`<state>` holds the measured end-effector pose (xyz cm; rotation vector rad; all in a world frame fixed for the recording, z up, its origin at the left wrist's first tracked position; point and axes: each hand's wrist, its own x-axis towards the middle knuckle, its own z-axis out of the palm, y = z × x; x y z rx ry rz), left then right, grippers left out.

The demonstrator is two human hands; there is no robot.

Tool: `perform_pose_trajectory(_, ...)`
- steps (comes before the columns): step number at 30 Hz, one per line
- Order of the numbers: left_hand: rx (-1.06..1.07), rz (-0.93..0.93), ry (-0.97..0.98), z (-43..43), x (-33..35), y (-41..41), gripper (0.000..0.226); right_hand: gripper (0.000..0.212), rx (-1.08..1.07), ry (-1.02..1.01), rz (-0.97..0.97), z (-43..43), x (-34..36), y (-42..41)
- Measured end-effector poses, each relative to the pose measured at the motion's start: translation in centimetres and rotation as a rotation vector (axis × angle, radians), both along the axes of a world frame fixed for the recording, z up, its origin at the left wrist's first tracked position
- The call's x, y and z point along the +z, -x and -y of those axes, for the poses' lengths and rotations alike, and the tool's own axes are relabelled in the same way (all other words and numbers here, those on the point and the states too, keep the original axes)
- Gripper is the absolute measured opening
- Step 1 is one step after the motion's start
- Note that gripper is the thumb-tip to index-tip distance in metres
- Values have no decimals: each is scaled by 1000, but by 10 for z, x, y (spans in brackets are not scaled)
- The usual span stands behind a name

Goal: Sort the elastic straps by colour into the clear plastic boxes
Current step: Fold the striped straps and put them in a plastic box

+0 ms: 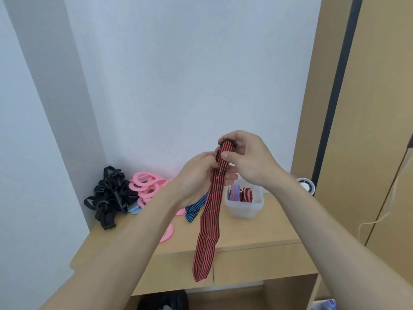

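Left of the clear plastic box (243,211), the right hand (248,162) is pinching the red-and-black striped elastic strap (210,220) by its black buckle (225,142); the left hand (198,178) is gripping it just below, fingers curled.

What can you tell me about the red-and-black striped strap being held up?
The red-and-black striped strap is a flat woven band, elastic by its look, with thin black lines running along its length. It is doubled over and hangs nearly straight down, its lower end in front of the desk. At the top it passes through a black buckle, pinched by the right hand; the left hand grips the band just below. A loose thread shows there.
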<state>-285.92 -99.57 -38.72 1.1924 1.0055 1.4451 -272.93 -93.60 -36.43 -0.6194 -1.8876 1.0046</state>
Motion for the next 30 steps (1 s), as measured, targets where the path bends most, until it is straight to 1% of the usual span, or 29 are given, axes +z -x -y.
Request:
perform_pose_trajectory(3,27,-46,79,4,-19,1,35,33,-30,-14,-24,3,-14,-2)
perform_pose_trajectory(5,37,-43,127,10,-30,1,35,35,-39,-30,-57,9,-24,-3)
perform_pose_trajectory(8,20,-17,160,24,-43,0,35,32,-28,-27,-119,23,-41,-3)
perform_pose_trajectory(11,33,14,158,34,-54,-5,34,28,-13,-56,-114,37,-62,-2)
perform_pose_trajectory(13,34,69,138,41,-60,-7,33,27,-12,-157,-104,44,-77,-2)
perform_pose_trajectory(16,16,183,118,49,-77,-9,32,27,-71,-406,-75,49,-103,-5)
perform_pose_trajectory(19,-8,232,136,59,-100,-15,32,29,-53,-512,-51,54,-133,-9)
perform_pose_trajectory(22,-2,269,168,69,-124,-21,32,32,-37,-491,-44,60,-162,-16)
perform_pose_trajectory(24,-18,345,193,74,-136,-22,32,32,-26,-449,-35,64,-175,-21)
perform_pose_trajectory(25,-48,398,208,78,-140,-22,32,32,-26,-441,-27,66,-180,-23)
perform_pose_trajectory(27,-159,442,218,85,-143,-23,26,30,-32,-436,-9,69,-187,-28)
perform_pose_trajectory(28,-195,419,211,87,-146,-23,24,29,-41,-433,-5,70,-190,-30)
perform_pose_trajectory(30,-205,316,187,85,-156,-23,34,27,-46,-410,-3,72,-197,-34)
